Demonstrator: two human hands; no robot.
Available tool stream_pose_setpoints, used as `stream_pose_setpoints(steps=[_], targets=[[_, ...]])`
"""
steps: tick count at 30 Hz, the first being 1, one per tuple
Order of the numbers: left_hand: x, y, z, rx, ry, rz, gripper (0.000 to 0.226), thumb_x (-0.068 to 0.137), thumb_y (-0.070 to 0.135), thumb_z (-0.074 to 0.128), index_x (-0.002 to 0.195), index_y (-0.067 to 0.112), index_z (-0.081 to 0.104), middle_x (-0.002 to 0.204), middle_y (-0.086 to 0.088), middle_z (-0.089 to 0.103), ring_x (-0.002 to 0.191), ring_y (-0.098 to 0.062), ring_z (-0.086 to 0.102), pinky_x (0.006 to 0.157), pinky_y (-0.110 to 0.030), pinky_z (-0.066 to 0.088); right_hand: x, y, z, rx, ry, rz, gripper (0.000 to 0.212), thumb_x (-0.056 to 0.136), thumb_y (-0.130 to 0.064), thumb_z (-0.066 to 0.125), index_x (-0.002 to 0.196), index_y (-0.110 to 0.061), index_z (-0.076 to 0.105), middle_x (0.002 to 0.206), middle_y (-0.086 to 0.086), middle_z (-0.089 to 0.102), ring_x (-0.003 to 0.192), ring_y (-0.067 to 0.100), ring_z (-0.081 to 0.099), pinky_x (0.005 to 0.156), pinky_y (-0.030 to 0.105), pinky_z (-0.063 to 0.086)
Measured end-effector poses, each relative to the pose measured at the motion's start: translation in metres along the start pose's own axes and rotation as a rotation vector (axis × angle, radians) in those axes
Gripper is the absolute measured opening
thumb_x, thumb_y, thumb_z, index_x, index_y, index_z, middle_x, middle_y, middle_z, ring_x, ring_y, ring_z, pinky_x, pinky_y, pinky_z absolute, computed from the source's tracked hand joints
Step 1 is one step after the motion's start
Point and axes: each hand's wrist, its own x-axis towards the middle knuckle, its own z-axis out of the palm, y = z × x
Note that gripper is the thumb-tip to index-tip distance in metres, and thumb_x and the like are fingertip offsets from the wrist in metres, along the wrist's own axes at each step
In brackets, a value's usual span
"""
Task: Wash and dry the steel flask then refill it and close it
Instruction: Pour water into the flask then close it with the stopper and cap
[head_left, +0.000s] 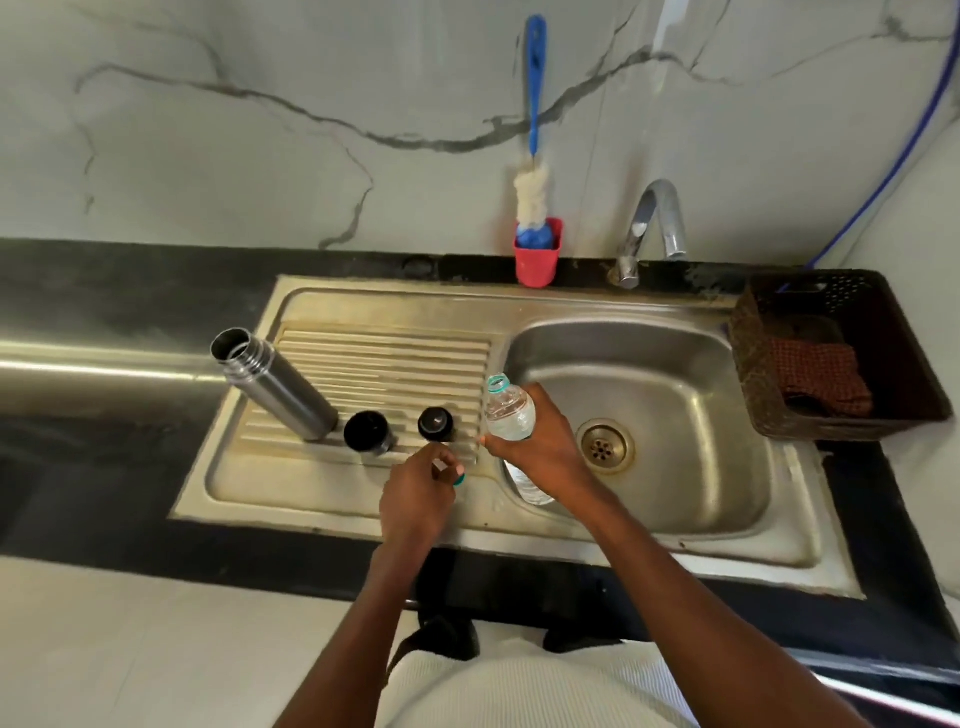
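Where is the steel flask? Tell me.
In the head view, the steel flask stands open on the drainboard, left of the two black caps.

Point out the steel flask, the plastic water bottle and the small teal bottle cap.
steel flask (283, 387): head view, middle of its body.
plastic water bottle (510, 413): head view, its clear shoulder.
teal bottle cap (460, 478): head view, its visible edge.

flask (275, 384) on drainboard (384, 364), caps (368, 431) beside it, basin (675, 415) right

Home kitchen, steel sink (395, 306), tap (655, 223)
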Motion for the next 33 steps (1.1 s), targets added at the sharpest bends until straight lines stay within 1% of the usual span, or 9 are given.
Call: stream_pose_setpoints(steps=[6,9,12,17,19,22,27,30,33], targets=[[-0.008,-0.023,0.006,0.079,0.046,-0.067,0.01,0.095,0.029,0.07,0.092,0.037,0.064,0.082,0.01,0.069,0.079,-0.016,0.067,0.072,-0.036,0.056,0.001,-0.003,0.02,0.005,-0.083,-0.035,0.054,0.071,-0.024,0.092,0.112,-0.031,0.058,0.104,-0.01,0.072,0.095,0.006,0.069,0.081,0.025,0.055],[-0.01,-0.032,0.005,0.038,0.068,-0.073,0.008,0.098,0.034,0.068,0.102,0.039,0.063,0.095,0.009,0.073,0.088,-0.018,0.07,0.076,-0.039,0.059,0.003,-0.007,0.025,0.002,-0.107,-0.048,0.057,0.07,-0.025,0.092,0.115,-0.031,0.058,0.107,-0.009,0.072,0.098,0.009,0.069,0.084,0.031,0.057],[-0.01,-0.035,-0.003,0.007,0.159,0.01,0.01,0.104,0.04,0.061,0.109,0.032,0.065,0.094,0.007,0.074,0.086,-0.014,0.069,0.074,-0.04,0.06,0.006,-0.013,0.03,0.006,-0.106,-0.06,0.057,0.071,-0.023,0.092,0.116,-0.028,0.058,0.108,-0.008,0.071,0.099,0.01,0.069,0.082,0.026,0.056],[-0.01,-0.038,-0.052,-0.201,0.42,0.106,0.018,0.105,0.04,0.06,0.101,0.024,0.068,0.065,0.009,0.062,0.06,-0.006,0.06,0.057,-0.031,0.049,0.013,-0.028,0.034,0.047,-0.053,-0.074,0.054,0.073,-0.021,0.093,0.114,-0.024,0.059,0.105,-0.007,0.072,0.094,0.005,0.069,0.074,0.011,0.049],[-0.005,-0.044,-0.08,-0.321,0.576,0.055,0.021,0.104,0.039,0.062,0.097,0.02,0.067,0.067,0.007,0.061,0.062,-0.009,0.058,0.058,-0.033,0.047,0.015,-0.036,0.034,0.078,-0.025,-0.095,0.051,0.073,-0.019,0.093,0.113,-0.023,0.061,0.103,-0.006,0.073,0.092,0.005,0.069,0.073,0.01,0.05],[0.012,-0.057,-0.117,-0.386,0.716,-0.028,0.03,0.098,0.043,0.07,0.115,0.019,0.064,0.09,0.004,0.062,0.08,-0.015,0.06,0.074,-0.043,0.056,0.02,-0.049,0.039,0.102,0.025,-0.122,0.048,0.073,-0.017,0.094,0.107,-0.026,0.061,0.097,-0.006,0.073,0.085,0.0,0.068,0.071,0.011,0.05],[0.057,-0.063,-0.141,-0.401,0.51,-0.049,0.092,0.08,0.056,0.085,0.153,0.023,0.04,0.146,0.0,0.048,0.128,-0.017,0.051,0.104,-0.037,0.045,0.032,-0.067,0.049,0.087,0.093,-0.172,0.048,0.072,-0.024,0.095,0.107,-0.023,0.062,0.095,-0.005,0.073,0.089,0.014,0.071,0.078,0.028,0.058],[0.083,-0.059,-0.146,-0.459,0.447,-0.002,0.09,0.074,0.048,0.092,0.147,0.029,0.044,0.142,0.004,0.054,0.127,-0.014,0.054,0.104,-0.034,0.045,0.037,-0.076,0.055,0.065,0.105,-0.192,0.047,0.071,-0.03,0.094,0.103,-0.026,0.06,0.092,-0.005,0.072,0.086,0.017,0.071,0.077,0.037,0.058],[0.103,-0.054,-0.15,-0.493,0.452,-0.026,0.066,0.074,0.035,0.094,0.125,0.029,0.052,0.122,0.006,0.067,0.112,-0.02,0.067,0.092,-0.035,0.052,0.039,-0.087,0.062,0.06,0.122,-0.205,0.046,0.071,-0.029,0.094,0.102,-0.026,0.059,0.091,-0.005,0.071,0.085,0.016,0.07,0.077,0.038,0.058]])
